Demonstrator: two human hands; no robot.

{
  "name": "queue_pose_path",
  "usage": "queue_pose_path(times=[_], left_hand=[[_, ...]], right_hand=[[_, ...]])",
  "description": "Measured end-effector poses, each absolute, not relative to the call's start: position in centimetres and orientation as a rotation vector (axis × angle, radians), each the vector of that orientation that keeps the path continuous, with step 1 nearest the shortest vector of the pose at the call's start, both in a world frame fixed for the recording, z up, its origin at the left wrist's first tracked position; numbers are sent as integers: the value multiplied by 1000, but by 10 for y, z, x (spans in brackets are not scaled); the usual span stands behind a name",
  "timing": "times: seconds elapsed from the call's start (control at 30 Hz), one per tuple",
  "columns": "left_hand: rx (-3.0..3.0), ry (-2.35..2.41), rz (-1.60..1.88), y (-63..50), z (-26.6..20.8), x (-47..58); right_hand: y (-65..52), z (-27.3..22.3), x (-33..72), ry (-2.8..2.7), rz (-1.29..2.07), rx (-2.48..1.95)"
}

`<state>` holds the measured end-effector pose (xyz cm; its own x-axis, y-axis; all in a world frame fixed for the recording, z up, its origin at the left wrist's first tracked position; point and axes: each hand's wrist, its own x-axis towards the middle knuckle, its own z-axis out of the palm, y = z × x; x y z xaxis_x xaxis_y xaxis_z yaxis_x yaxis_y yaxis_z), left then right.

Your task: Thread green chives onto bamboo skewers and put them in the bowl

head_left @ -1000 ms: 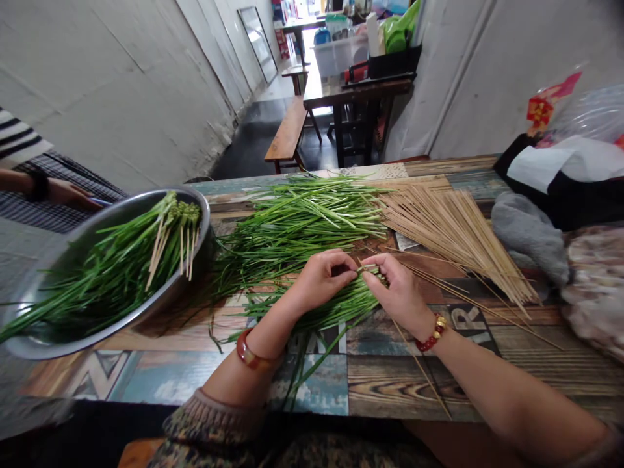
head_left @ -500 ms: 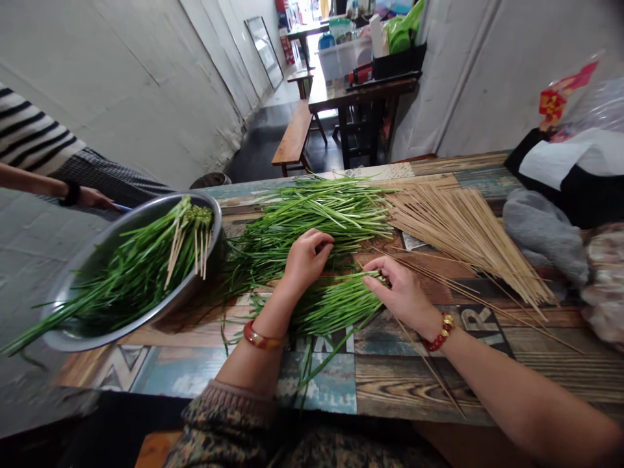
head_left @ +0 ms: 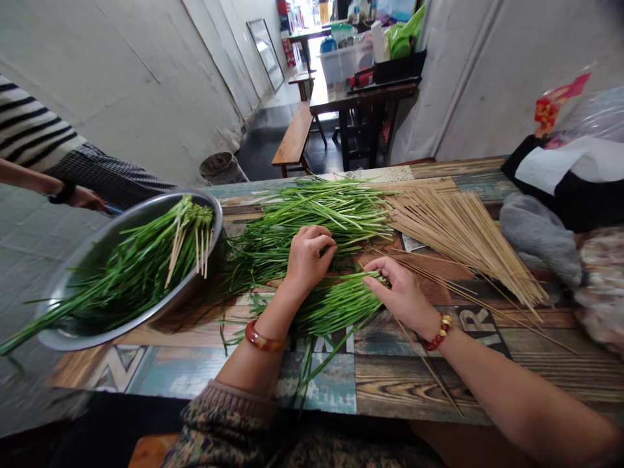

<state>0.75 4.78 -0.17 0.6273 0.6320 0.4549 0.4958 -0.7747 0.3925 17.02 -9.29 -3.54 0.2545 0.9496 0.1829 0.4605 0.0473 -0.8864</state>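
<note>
My right hand [head_left: 404, 292] is closed around the pale ends of a small bunch of garlic chives [head_left: 336, 304] lying on the table. A thin bamboo skewer [head_left: 436, 377] runs out from beneath this hand toward the table's front edge; its upper part is hidden by my fingers. My left hand [head_left: 311, 257] hovers at the near side of the larger chive pile [head_left: 322, 214], thumb and fingers pinched together. What lies between its fingertips, if anything, cannot be made out. Right of the pile, many bamboo skewers [head_left: 463, 234] are fanned out, with several loose ones nearer my right hand.
At left stands a metal basin [head_left: 146, 328] holding chives, some threaded on skewers. Another person's hand [head_left: 90, 198] is beside it. A grey plastic bag [head_left: 539, 234] and a bag of garlic [head_left: 604, 286] sit at right. Beyond the table are a bench [head_left: 295, 136] and a bin [head_left: 221, 168].
My left hand has shifted very slightly up and right, still pinched. My right hand stays at the chive ends. The other person's hand has moved a little left, and the view has tilted slightly.
</note>
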Motion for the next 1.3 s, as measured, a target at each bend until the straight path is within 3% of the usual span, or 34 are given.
queue_pose_path(times=[0.37, 0.93, 1.3], left_hand=[[2125, 767, 898, 41, 4, 12], [2335, 665, 615, 24, 15, 17], [2064, 765, 647, 14, 15, 23]], right_hand=[[-93, -30, 169, -1317, 650, -1471], [-93, -23, 171, -1277, 612, -1513], [-96, -21, 169, -1342, 598, -1456]])
